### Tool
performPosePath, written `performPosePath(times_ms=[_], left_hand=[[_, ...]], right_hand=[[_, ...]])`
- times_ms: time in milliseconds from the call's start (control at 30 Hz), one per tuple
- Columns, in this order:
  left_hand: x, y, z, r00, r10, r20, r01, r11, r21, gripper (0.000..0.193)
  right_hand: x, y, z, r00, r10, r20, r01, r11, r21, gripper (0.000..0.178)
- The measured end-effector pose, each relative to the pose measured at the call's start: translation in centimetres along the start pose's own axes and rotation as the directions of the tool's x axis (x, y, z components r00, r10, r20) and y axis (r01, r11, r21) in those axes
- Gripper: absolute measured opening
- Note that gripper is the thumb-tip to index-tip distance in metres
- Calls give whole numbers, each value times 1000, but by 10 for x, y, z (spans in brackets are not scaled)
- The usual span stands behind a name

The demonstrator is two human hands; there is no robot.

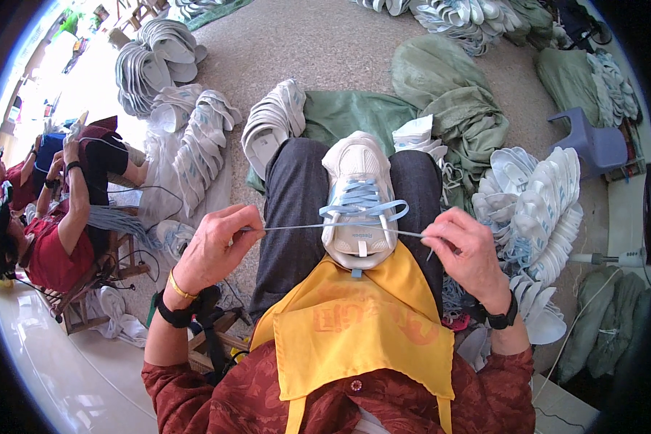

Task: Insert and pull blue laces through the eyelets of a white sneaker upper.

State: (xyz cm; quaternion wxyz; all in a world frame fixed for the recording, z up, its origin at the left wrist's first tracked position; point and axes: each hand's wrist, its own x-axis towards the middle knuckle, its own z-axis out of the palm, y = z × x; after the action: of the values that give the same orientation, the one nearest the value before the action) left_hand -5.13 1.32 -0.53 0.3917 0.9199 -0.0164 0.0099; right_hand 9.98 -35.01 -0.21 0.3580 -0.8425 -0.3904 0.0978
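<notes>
A white sneaker (359, 155) rests between my thighs with its toe pointing away from me. A light blue shoelace (354, 194) runs criss-cross through its eyelets. Near the tongue the lace forms a loop to the right, and its ends stretch out to both sides in a nearly straight line. My left hand (223, 240) pinches one end between thumb and fingers. The other end is pinched in my right hand (467, 244), with a short tip hanging below the fingers. Under the shoe's heel end lies my yellow apron (354, 325).
Nested stacks of white shoe uppers stand ahead (273, 119), at left (199, 145) and at right (535, 202). Green sacks (441, 79) lie beyond my knees. A grey-blue plastic stool (589, 141) stands at right. Two people in red (54, 246) sit at left beside a bundle of blue laces (119, 219).
</notes>
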Motion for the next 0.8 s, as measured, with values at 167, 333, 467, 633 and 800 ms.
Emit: performPosePath(times_ms=[167,333,467,633,800], left_hand=[[-4,-12,-2,1000,19,8,-20,991,131,12],[-19,-33,-5,998,-46,31,39,982,185,11],[-28,-41,-12,984,-169,56,158,975,154,11],[-27,-37,-21,970,-197,140,173,970,169,10],[-16,-26,-27,990,-70,124,48,985,167,10]], right_hand=[[-2,13,-12,998,-6,-58,-3,990,-143,7],[-18,35,-24,988,156,-7,-156,986,-53,10],[-33,57,-29,933,359,33,-361,928,97,10],[-39,71,-31,929,370,33,-371,927,61,11],[-34,75,-45,880,416,229,-402,910,-106,12]])
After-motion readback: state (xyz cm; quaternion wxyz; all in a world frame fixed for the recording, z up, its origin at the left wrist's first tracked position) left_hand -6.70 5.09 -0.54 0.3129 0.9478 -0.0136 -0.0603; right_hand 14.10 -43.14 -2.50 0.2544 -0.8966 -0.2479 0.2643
